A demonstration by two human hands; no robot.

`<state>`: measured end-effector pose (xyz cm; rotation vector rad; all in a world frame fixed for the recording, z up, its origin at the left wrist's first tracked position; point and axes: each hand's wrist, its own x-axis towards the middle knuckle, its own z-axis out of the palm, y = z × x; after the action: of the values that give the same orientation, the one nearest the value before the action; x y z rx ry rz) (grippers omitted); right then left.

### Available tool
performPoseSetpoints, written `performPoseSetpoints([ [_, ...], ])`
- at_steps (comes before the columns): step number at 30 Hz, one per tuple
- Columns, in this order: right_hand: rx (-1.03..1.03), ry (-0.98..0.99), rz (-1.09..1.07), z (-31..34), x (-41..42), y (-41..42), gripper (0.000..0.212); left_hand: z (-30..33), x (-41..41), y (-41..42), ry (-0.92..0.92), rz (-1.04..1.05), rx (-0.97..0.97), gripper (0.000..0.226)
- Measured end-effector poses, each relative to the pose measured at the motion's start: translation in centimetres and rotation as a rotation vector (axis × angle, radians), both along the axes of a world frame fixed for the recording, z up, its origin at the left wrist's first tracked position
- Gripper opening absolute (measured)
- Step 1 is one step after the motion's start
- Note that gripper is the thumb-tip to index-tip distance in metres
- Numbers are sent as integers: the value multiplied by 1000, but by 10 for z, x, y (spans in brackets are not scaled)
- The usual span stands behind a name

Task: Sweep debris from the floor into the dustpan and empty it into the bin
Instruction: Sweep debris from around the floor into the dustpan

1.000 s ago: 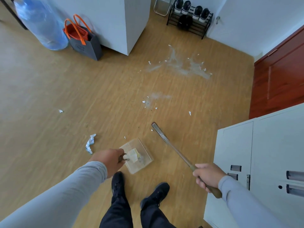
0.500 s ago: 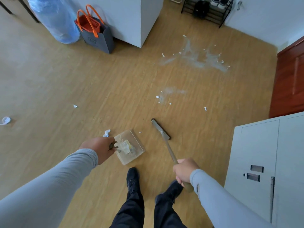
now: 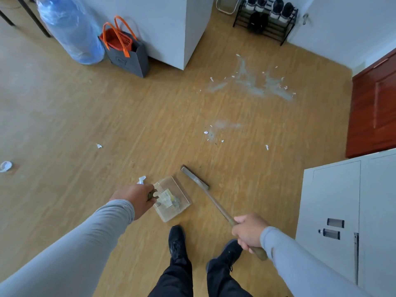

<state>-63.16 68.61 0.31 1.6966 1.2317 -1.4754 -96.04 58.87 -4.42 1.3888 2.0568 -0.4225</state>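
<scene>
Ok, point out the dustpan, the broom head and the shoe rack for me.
dustpan (image 3: pixel 183 202): head view, clear tray floor.
broom head (image 3: pixel 194 177): head view, middle of the bar.
shoe rack (image 3: pixel 265 36): head view, lower front rail.

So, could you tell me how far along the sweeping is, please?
Started: the dustpan, held by the left hand, already holds some scraps. In hand: the right hand grips the broom, its head beside the pan. Left: paper bits and the dusty patch remain; no bin is in view.
</scene>
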Motion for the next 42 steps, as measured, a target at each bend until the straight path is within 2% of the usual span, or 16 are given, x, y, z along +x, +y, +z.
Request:
performPoseSetpoints([
  [2,-36,15,-1,5,-6,7,67,2,0,1,-13,4,3,20],
  [6,-103,57,-161,40,27,34,59,11,6,5,-52,31,16,21],
  [12,48,105,-272,83,100,56,57,24,25,53,-94,-1,71,20],
  [18,277,32,-404,69,163,111,60,29,79,145,-116,-81,116,24],
  [25,354,-64,-503,36,246,246,28,31,171,263,-89,-109,126,23],
  [30,304,-147,-465,15,291,343,17,16,236,341,-116,-86,105,19],
  [34,263,-182,-352,-4,308,397,21,-3,276,383,-114,-89,83,23],
  [42,143,-122,-121,-22,293,387,28,-21,314,435,-80,-166,76,16],
])
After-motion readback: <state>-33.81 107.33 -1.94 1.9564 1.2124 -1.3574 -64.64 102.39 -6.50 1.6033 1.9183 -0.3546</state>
